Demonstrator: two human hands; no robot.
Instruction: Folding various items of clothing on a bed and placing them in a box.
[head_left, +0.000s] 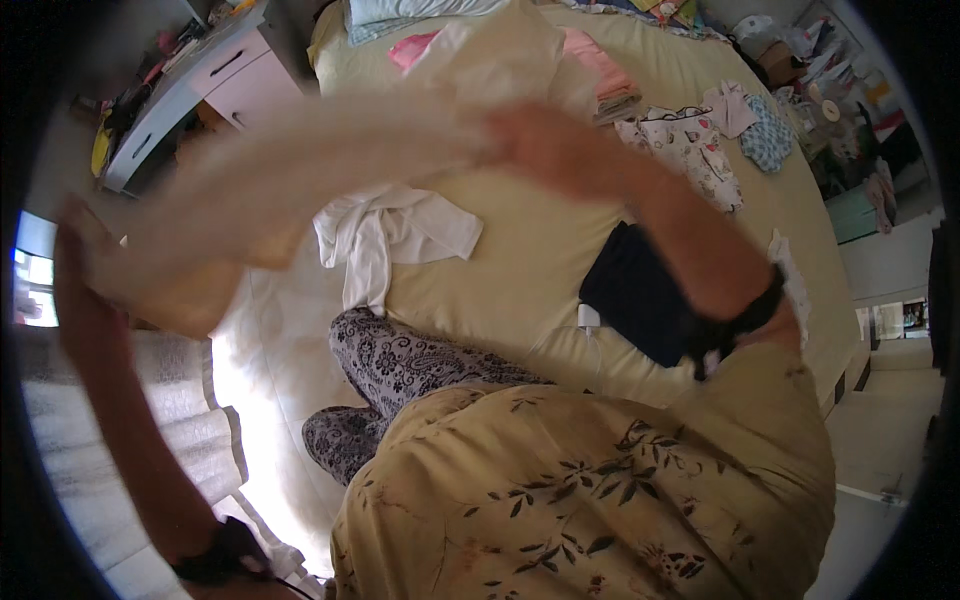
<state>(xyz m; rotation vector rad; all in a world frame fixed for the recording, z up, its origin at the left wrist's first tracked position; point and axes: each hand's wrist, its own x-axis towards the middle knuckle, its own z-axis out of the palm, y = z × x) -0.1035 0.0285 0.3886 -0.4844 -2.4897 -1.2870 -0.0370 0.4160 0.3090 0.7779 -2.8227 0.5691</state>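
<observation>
the hands are wide apart, each clamped on one end of a pale cloth [320, 150], which is blurred and stretched in the air above the bed [520, 260]: the left hand [80, 235] at the far left, the right hand [550, 150] near the middle. beneath, a crumpled white garment [425, 225] lies near a dark folded cloth [635, 290], with a white plug [588, 317] beside it.

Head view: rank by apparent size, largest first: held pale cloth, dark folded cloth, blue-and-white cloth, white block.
1. Held pale cloth (blurred; nearness to camera inflates it)
2. Dark folded cloth (partly hidden)
3. Blue-and-white cloth
4. White block
</observation>
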